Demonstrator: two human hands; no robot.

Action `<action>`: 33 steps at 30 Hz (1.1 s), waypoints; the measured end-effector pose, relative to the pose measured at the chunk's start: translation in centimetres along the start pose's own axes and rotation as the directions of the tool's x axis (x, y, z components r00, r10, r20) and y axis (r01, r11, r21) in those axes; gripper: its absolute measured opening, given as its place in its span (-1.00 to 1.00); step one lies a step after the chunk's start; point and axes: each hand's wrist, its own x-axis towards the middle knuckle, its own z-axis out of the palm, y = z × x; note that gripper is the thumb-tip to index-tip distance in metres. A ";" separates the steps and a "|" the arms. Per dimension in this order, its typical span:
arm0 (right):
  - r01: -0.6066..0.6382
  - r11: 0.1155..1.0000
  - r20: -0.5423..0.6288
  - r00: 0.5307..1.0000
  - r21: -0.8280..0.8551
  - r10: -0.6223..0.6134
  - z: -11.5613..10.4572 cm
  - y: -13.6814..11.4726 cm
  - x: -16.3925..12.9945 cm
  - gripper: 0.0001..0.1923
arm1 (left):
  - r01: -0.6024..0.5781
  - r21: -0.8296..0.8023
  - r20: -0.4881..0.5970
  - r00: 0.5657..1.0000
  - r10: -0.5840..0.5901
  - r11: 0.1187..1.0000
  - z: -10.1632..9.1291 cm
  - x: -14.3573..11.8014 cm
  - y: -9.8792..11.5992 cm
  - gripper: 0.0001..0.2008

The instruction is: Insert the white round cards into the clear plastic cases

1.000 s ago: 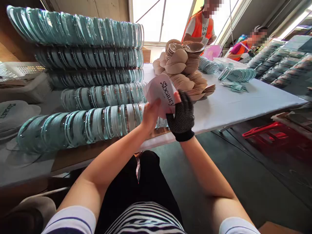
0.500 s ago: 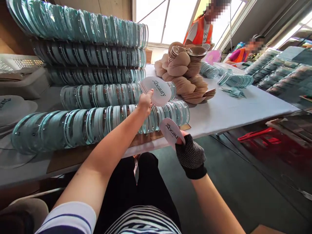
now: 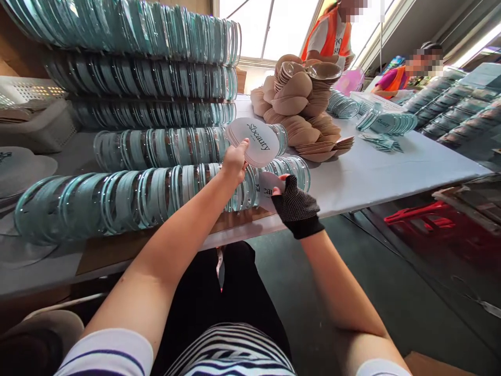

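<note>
My left hand (image 3: 235, 161) is bare and closed on a fanned stack of round white paper inserts (image 3: 256, 142) printed with dark lettering, the thumb lying on the top one. My right hand (image 3: 296, 204), in a black dotted fingerless glove, pinches a single printed round insert (image 3: 268, 189). That insert stands tilted at the nearest row of clear round packages (image 3: 133, 201), partly hidden by the fingers; I cannot tell if it is between two of them. Behind my left hand runs a second row of clear packages (image 3: 156, 149).
Stacked rows of clear packages (image 3: 136, 34) rise at the back left, beside a white basket (image 3: 43, 122). Beige moulded cups (image 3: 293, 96) are piled beyond my hands. Two people in orange vests (image 3: 332, 39) are farther back. A red crate (image 3: 420, 216) stands below the table's right side.
My right hand has moved up and forward, bringing its insert from in front of the table edge to the nearest row of packages. My left hand has barely moved.
</note>
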 end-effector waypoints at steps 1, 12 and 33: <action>-0.008 1.000 0.023 1.000 -0.014 0.008 -0.5 0.1 0.2 -0.60 | 0.002 0.002 0.001 1.000 -0.002 1.000 0.0 0.0 0.0 -0.97; 0.090 0.992 -0.098 0.992 0.088 -0.081 2.7 -1.3 3.3 -0.62 | -0.021 0.023 0.031 0.999 0.020 1.000 0.0 -0.2 0.0 -0.96; -0.161 0.704 0.518 0.790 0.691 -0.328 2.8 1.6 2.6 -0.59 | -0.049 0.000 0.028 0.998 0.049 0.999 0.0 0.2 -0.3 -0.95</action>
